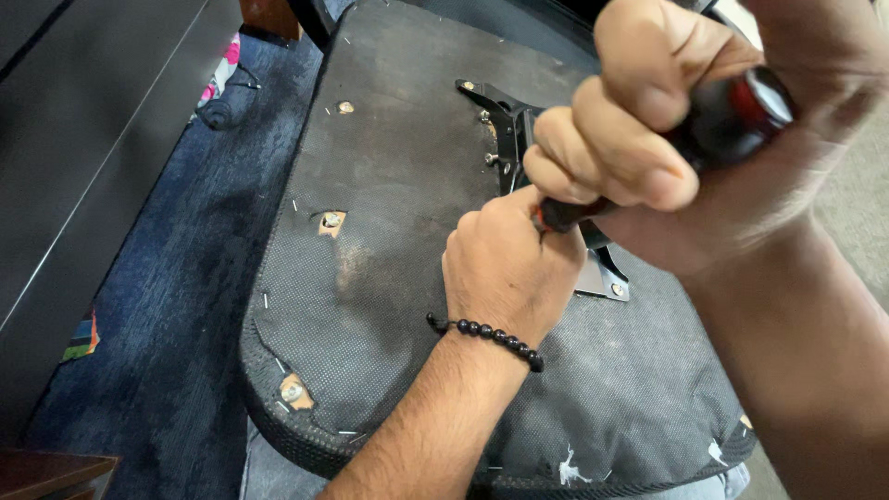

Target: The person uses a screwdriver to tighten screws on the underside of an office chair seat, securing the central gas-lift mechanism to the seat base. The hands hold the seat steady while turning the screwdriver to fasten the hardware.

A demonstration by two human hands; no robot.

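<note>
Screwdriver [713, 130], red-and-black handle, held upright over an upturned chair seat [389, 306]; shaft mostly hidden between the hands.

Chair seat: largest item, lying underside up, covered in dark grey stapled dust cloth, torn in places so pale wood and bolt heads [331, 220] show. Judged stiff and fairly heavy; unlikely to shift under downward pressure.

Carpet [176, 306]: dark blue, left of the seat, beneath it.

Mounting plate [505, 130]: black metal bracket at the seat's centre, with a bright silver tab [602, 278] at its near edge; screws visible along its left edge.

Right hand [667, 120]: closed in a full fist round the screwdriver handle, above the plate.

Left hand [509, 268]: closed low about the shaft, just above the plate, resting on or close to the seat; black bead bracelet [486, 333] at the wrist.

Handling: screwdriver judged light and rigid, its glossy handle possibly slippery; best taken round the thick handle, with the other hand steadying the shaft near the tip. Tip and the fastener it meets are hidden.
</note>
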